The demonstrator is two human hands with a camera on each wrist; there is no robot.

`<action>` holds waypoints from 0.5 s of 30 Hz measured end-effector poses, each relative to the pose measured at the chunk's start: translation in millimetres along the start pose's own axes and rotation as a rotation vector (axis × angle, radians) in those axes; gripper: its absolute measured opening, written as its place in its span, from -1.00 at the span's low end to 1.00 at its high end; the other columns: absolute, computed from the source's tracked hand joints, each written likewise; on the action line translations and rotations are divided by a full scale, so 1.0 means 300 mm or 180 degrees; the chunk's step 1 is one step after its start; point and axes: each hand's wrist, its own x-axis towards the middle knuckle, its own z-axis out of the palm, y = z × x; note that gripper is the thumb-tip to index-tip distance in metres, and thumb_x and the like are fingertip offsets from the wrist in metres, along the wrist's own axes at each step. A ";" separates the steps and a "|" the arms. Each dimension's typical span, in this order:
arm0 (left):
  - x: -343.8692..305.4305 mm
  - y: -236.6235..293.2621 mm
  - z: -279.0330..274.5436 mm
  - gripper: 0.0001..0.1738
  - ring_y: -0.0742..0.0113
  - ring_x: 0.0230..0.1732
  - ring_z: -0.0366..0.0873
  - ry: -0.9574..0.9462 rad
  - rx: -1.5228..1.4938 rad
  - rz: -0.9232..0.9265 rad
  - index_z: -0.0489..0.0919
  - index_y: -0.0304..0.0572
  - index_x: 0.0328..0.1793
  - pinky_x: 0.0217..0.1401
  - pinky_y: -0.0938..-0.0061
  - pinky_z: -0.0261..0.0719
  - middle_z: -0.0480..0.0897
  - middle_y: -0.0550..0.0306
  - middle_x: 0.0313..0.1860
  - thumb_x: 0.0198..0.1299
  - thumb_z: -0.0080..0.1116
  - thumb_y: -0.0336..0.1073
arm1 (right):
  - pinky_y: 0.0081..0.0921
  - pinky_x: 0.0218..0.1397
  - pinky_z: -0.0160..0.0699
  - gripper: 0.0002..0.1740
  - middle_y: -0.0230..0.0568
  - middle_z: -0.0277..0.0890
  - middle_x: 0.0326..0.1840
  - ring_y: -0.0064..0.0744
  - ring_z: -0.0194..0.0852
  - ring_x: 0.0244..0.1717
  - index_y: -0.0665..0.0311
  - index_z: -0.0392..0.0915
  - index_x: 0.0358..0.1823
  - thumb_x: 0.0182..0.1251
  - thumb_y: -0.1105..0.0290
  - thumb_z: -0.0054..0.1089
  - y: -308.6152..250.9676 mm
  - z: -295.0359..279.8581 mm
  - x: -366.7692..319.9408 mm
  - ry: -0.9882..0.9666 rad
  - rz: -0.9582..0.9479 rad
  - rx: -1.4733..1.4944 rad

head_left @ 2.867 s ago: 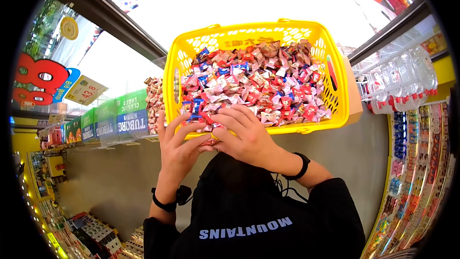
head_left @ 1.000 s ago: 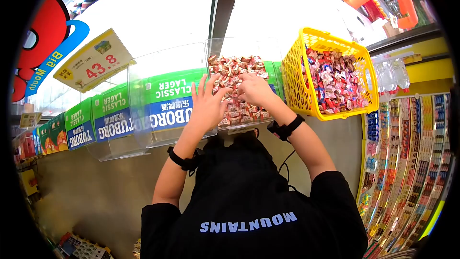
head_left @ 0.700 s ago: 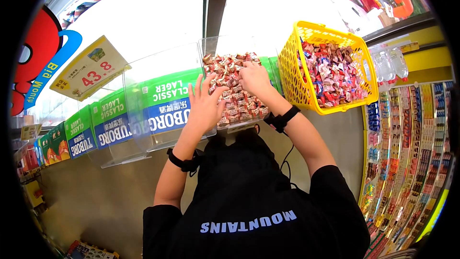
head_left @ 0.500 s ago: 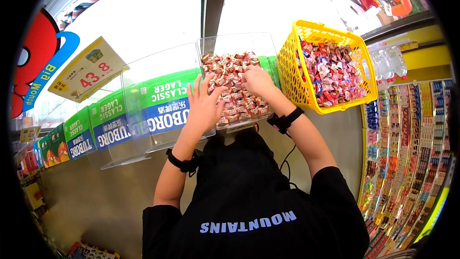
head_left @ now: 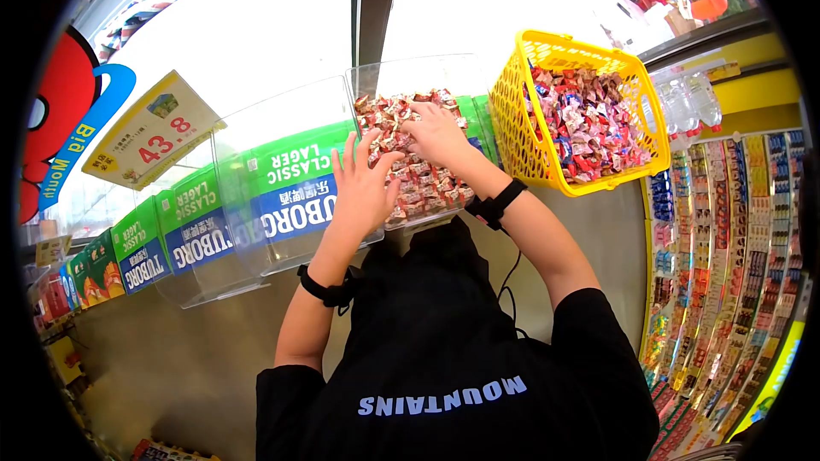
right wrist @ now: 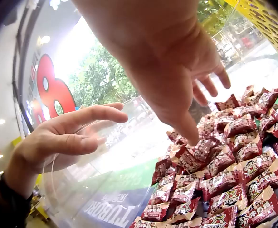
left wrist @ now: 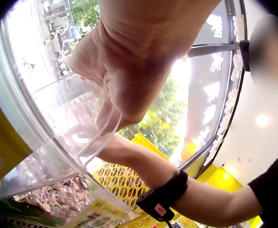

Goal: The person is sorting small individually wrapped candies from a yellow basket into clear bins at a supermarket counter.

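Observation:
Dark red and beige wrapped candies (right wrist: 224, 185) fill a clear plastic bin (head_left: 418, 72) in front of the person. My right hand (head_left: 436, 134) is over the back of the candies, fingers extended and spread, with the thumb tip right at the wrappers in the right wrist view. My left hand (head_left: 363, 188) is at the bin's left wall, its fingers and thumb apart and loosely bent. Its fingertips are partly behind clear plastic in the left wrist view. Neither hand shows a candy in its grasp. A yellow basket (head_left: 512, 132) of mixed red, pink and blue wrapped candies (head_left: 589, 124) stands right of the bin.
Clear panels and green-blue beer cartons (head_left: 295, 166) line the left side. A price sign (head_left: 158, 132) stands above them. Large windows (head_left: 478, 0) lie behind, and packed shelves (head_left: 726, 273) are at the far right. Clear bottles (head_left: 688, 107) hang beyond the basket.
Both hands have gone from the yellow basket's near rim to the clear bin. In the last half second the right hand has shifted left and its fingers have spread; the left stays nearly still.

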 end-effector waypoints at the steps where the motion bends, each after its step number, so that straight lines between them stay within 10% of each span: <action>1: 0.000 0.000 0.000 -0.53 -0.37 0.81 -0.03 -0.0007 -0.0006 -0.0007 0.64 0.30 0.37 0.81 -0.45 -0.13 0.23 0.03 0.74 0.34 0.42 -0.23 | 0.06 0.41 0.43 -0.71 -0.10 0.56 0.29 -0.03 0.46 0.42 0.01 0.83 -0.06 0.20 0.18 0.56 -0.007 0.005 0.005 -0.0005 -0.0233 0.0034; 12: 0.004 -0.002 -0.006 -0.45 -0.41 0.80 -0.04 -0.0112 0.0066 0.0035 0.62 0.24 0.36 0.80 -0.47 -0.11 0.20 0.02 0.74 0.24 0.49 -0.25 | 0.01 0.57 0.38 -0.82 -0.08 0.52 0.52 0.02 0.42 0.58 -0.03 0.88 -0.19 0.18 0.20 0.60 -0.070 -0.148 0.089 -0.1193 0.0197 0.0712; 15: 0.000 0.005 -0.009 -0.45 -0.42 0.80 -0.04 -0.0087 -0.0003 0.0012 0.62 0.23 0.36 0.80 -0.46 -0.10 0.19 0.02 0.74 0.24 0.50 -0.26 | -0.02 0.59 0.38 -0.87 -0.06 0.52 0.53 0.05 0.41 0.59 0.01 0.84 -0.22 0.20 0.26 0.57 0.012 -0.166 0.039 -0.0565 0.0175 0.0386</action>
